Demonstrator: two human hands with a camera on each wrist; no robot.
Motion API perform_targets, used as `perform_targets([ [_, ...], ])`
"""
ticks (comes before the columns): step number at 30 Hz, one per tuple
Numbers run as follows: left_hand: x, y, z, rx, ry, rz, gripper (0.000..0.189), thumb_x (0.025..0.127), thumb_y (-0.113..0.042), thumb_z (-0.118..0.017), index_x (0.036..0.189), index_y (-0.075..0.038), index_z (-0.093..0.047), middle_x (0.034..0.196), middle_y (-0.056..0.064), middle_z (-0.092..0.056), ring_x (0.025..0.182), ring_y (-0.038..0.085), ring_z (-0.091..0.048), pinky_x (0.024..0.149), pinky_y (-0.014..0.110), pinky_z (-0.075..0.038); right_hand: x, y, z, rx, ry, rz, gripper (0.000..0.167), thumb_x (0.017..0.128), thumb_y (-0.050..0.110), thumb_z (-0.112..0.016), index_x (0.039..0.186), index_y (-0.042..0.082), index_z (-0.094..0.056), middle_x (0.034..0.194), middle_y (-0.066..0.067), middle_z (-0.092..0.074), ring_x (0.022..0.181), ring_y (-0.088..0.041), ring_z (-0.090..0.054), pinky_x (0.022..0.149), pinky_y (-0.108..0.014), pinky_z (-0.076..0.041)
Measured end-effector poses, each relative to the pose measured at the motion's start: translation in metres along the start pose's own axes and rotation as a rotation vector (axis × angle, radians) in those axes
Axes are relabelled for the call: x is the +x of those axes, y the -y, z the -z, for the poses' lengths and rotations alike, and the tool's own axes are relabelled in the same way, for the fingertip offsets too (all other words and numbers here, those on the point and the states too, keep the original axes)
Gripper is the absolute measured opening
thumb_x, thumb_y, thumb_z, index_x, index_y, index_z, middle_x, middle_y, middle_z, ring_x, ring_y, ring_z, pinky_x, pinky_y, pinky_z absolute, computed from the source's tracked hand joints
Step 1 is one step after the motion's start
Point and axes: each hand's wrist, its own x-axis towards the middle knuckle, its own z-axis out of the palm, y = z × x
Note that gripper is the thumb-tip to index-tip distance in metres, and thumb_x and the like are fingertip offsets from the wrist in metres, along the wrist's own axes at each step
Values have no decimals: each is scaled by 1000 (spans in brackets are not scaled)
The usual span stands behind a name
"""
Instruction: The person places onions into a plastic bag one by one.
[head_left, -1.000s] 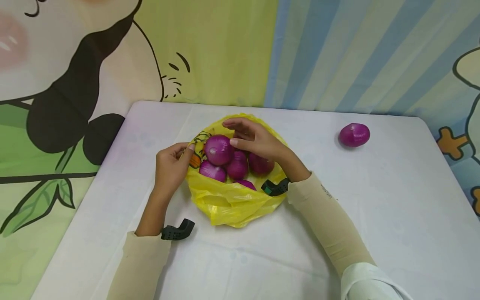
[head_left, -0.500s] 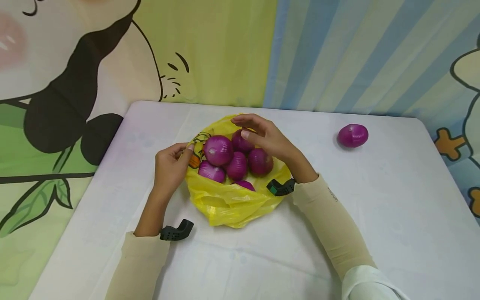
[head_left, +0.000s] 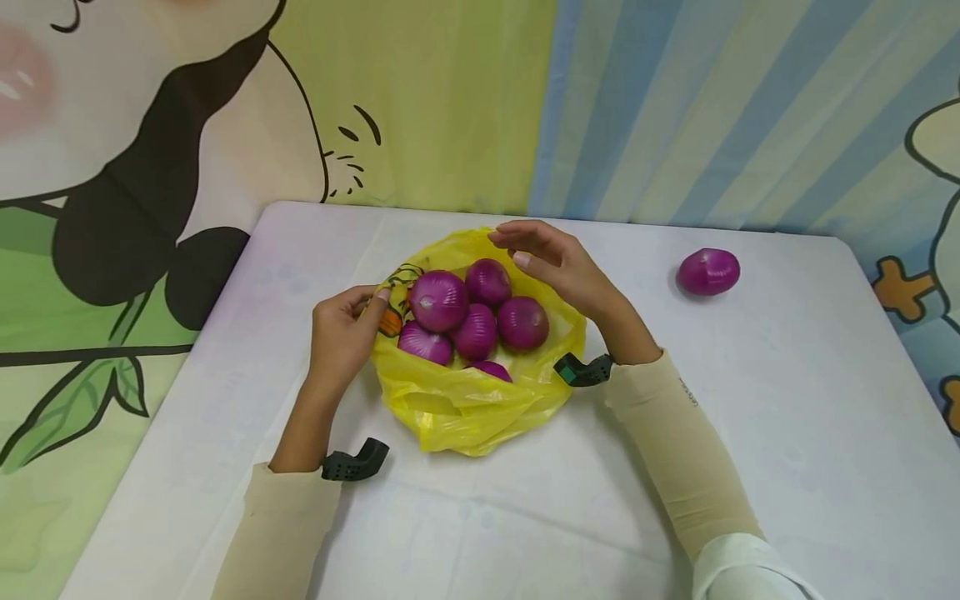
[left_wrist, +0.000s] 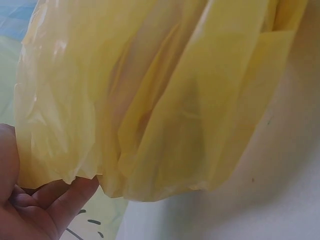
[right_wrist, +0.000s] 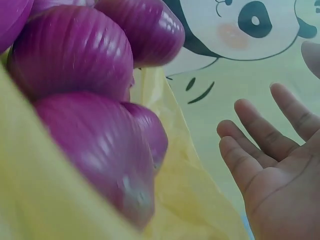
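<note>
A yellow plastic bag (head_left: 480, 417) sits with its mouth wide on the table, several purple onions (head_left: 438, 301) piled inside it. My left hand (head_left: 341, 337) pinches the bag's left rim between thumb and fingers. In the left wrist view, the bag's yellow film (left_wrist: 165, 125) hangs beside the fingers and hides most of the grip. Over the bag's far right edge hovers my right hand (head_left: 558, 267), holding nothing. Its fingers look loosely extended and apart from the onions (right_wrist: 100, 145) in the right wrist view.
One more purple onion (head_left: 708, 272) lies alone at the table's back right. The white-covered table (head_left: 787, 400) ends at a printed cloth backdrop (head_left: 442, 100) with cartoon figures. Both wrists wear small black devices (head_left: 356, 460).
My right hand has moved right and slightly back from above the onions, uncovering the onion at the back of the bag. The left hand keeps its hold on the rim.
</note>
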Motion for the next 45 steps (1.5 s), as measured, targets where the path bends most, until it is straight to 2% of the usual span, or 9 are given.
perform_targets([
  [8, 0, 1, 0, -20, -3, 6, 38, 96, -36, -61, 100, 0, -74, 78, 12, -70, 56, 13, -56, 46, 19, -42, -12, 3, 20, 16, -74, -13, 38, 99, 10, -55, 132, -7, -51, 130, -22, -56, 123, -44, -46, 104, -53, -35],
  [15, 1, -1, 2, -19, -12, 12, 39, 96, -37, -62, 101, 0, -74, 81, 13, -71, 62, 15, -62, 52, 19, -49, -25, 7, 39, 10, -133, -36, 36, 98, 6, -53, 132, -6, -51, 129, -21, -56, 120, -30, -53, 107, -45, -35],
  [21, 1, -3, 3, -30, -19, 28, 38, 95, -37, -63, 102, -1, -74, 83, 14, -71, 64, 15, -64, 55, 20, -52, -34, 10, 53, 44, -178, -17, 37, 98, 2, -51, 132, -9, -49, 131, -29, -52, 121, -35, -51, 107, -42, -35],
  [25, 1, -2, 2, -25, -23, 31, 38, 95, -37, -63, 102, -1, -74, 82, 13, -71, 64, 15, -63, 54, 21, -51, -43, 14, 65, 51, -213, -21, 35, 98, 2, -52, 132, -7, -51, 130, -26, -53, 122, -34, -51, 107, -39, -35],
  [31, 1, -3, 4, -17, -31, 29, 37, 96, -36, -63, 101, -1, -74, 82, 12, -71, 65, 15, -62, 56, 20, -51, -57, 19, 84, -8, -241, -27, 36, 97, -1, -53, 133, -4, -52, 129, -20, -56, 123, -29, -52, 105, -33, -38],
  [35, 1, -4, 4, -19, -24, 28, 37, 96, -36, -63, 101, -1, -74, 82, 14, -71, 64, 15, -63, 56, 20, -52, -65, 21, 98, -187, -276, -77, 43, 95, -1, -57, 137, 4, -50, 133, -18, -53, 124, -27, -50, 102, -26, -40],
  [39, 1, -4, 3, -11, -25, 27, 38, 96, -36, -62, 102, -1, -74, 82, 13, -71, 65, 15, -64, 56, 20, -52, -71, 24, 114, -352, -318, -129, 52, 93, -1, -61, 142, 10, -45, 136, -16, -51, 126, -24, -48, 104, -26, -38],
  [41, 1, -4, 3, -6, -29, 25, 38, 96, -36, -62, 101, -1, -74, 82, 13, -71, 64, 15, -63, 55, 20, -52, -76, 25, 123, -351, -351, -135, 53, 93, -1, -62, 142, 8, -45, 135, -15, -52, 126, -23, -48, 105, -27, -36],
  [45, 1, -4, 4, -6, -32, 20, 37, 96, -35, -62, 101, 0, -74, 81, 13, -70, 63, 15, -62, 54, 19, -51, -89, 27, 140, -246, -434, -112, 52, 91, -5, -63, 140, 4, -48, 133, -14, -54, 126, -22, -47, 103, -23, -38],
])
